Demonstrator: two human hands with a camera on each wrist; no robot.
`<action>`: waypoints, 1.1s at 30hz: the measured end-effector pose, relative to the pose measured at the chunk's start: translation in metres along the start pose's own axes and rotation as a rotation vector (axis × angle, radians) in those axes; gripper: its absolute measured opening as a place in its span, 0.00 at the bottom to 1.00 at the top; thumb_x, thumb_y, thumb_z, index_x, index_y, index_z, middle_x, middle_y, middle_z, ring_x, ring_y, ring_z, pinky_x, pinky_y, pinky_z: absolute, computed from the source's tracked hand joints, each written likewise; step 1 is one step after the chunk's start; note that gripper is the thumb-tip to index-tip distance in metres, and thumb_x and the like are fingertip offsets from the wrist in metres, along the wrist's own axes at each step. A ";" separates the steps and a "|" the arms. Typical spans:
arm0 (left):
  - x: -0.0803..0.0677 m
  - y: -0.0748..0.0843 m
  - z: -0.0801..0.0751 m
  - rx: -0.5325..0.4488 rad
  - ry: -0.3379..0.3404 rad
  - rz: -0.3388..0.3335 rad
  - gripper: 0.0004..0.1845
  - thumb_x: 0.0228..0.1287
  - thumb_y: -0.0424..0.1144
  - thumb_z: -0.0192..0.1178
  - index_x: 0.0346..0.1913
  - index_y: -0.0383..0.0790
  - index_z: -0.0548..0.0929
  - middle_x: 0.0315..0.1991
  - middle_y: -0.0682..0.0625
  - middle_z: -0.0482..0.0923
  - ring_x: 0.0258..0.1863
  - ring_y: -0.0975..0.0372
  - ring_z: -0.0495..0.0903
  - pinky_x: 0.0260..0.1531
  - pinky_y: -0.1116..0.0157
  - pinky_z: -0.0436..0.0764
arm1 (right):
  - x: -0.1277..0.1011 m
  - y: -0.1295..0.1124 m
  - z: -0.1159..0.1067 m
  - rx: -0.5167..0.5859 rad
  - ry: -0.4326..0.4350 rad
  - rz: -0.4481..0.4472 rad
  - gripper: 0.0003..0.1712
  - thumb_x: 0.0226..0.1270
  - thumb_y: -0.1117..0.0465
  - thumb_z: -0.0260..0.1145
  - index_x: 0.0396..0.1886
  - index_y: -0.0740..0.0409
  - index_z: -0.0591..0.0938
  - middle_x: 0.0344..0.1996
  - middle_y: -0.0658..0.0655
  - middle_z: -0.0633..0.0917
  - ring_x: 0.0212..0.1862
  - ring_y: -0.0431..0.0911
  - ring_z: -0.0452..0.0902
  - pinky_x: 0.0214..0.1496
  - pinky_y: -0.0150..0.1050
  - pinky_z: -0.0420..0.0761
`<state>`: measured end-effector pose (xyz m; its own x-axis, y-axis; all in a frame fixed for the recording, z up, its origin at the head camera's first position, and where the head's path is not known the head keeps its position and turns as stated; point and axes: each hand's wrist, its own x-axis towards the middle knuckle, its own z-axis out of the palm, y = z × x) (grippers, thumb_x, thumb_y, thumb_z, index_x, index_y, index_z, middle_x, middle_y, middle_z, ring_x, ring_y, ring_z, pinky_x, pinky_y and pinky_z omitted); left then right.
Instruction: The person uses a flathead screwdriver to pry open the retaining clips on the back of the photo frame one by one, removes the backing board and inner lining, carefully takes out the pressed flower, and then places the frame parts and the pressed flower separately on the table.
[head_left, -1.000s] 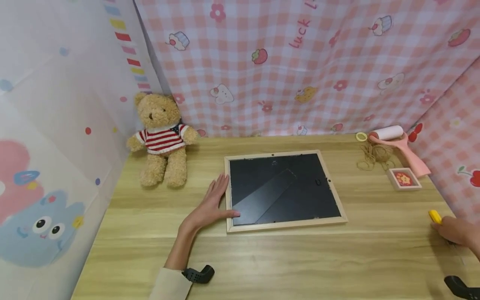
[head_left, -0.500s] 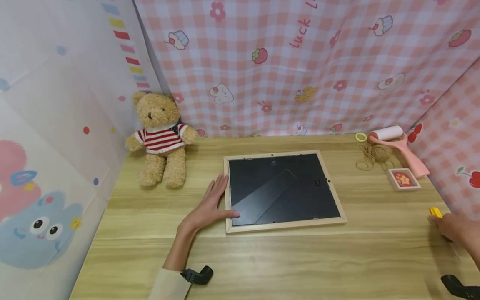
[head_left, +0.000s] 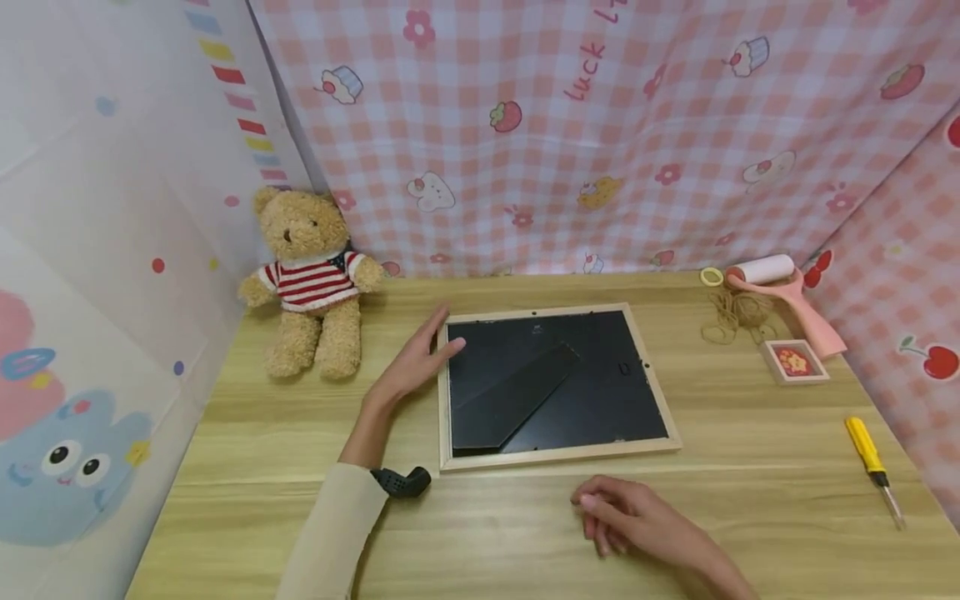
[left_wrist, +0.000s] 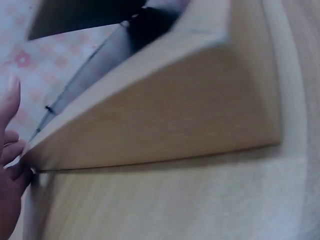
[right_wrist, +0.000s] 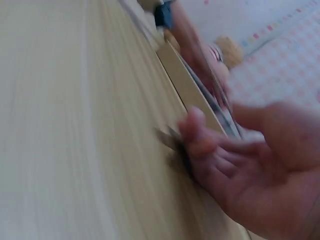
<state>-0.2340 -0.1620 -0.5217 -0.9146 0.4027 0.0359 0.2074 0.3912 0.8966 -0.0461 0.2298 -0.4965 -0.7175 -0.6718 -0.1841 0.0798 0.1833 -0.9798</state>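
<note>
A picture frame [head_left: 561, 457] with pale wooden edges lies back side up on the table. Its black easel stand [head_left: 517, 400] is tilted up off the backing, and the left wrist view shows a gap under the raised flap [left_wrist: 85, 17]. At the far left corner, my left hand [head_left: 408, 362] touches the frame's side, thumb extended over the edge. In front of the frame is my right hand [head_left: 637, 517], fingers loosely bent and nothing seen in them; it is blurred in the right wrist view. A yellow-handled screwdriver [head_left: 870, 462] lies on the table at the right.
A teddy bear [head_left: 311, 283] in a striped shirt sits at the back left. Toward the back right lie a pink lint roller [head_left: 806, 312], twine [head_left: 738, 312], a pale yellow ring [head_left: 711, 277] and a small square box [head_left: 797, 363]. Patterned cloth [head_left: 517, 167] hangs behind the table.
My right hand has let go of the screwdriver and moved left to the frame's front. The left hand has slid toward the frame's far corner. The easel stand has lifted off the backing.
</note>
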 end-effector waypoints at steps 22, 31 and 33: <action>-0.102 -0.009 0.022 0.420 0.301 0.156 0.25 0.86 0.51 0.59 0.64 0.31 0.86 0.39 0.49 0.86 0.37 0.59 0.81 0.40 0.57 0.82 | 0.019 0.002 -0.025 -0.223 0.328 0.070 0.21 0.90 0.64 0.55 0.34 0.70 0.83 0.21 0.54 0.84 0.17 0.35 0.75 0.16 0.28 0.73; -0.146 0.032 0.054 0.473 0.233 0.107 0.21 0.83 0.43 0.63 0.65 0.30 0.87 0.33 0.54 0.72 0.26 0.67 0.65 0.27 0.65 0.72 | 0.026 -0.006 -0.057 -0.482 0.274 0.025 0.20 0.88 0.65 0.58 0.29 0.60 0.83 0.17 0.47 0.79 0.17 0.32 0.68 0.22 0.30 0.71; -0.153 0.042 0.058 0.510 0.219 0.062 0.22 0.80 0.40 0.66 0.68 0.29 0.85 0.34 0.51 0.75 0.26 0.66 0.66 0.27 0.64 0.74 | 0.032 -0.009 -0.062 -0.527 0.269 0.024 0.20 0.88 0.65 0.58 0.28 0.59 0.82 0.17 0.46 0.77 0.18 0.32 0.67 0.25 0.30 0.70</action>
<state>-0.0652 -0.1593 -0.5147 -0.9349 0.2776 0.2210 0.3547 0.7452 0.5647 -0.1126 0.2514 -0.4888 -0.8755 -0.4701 -0.1119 -0.2068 0.5738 -0.7925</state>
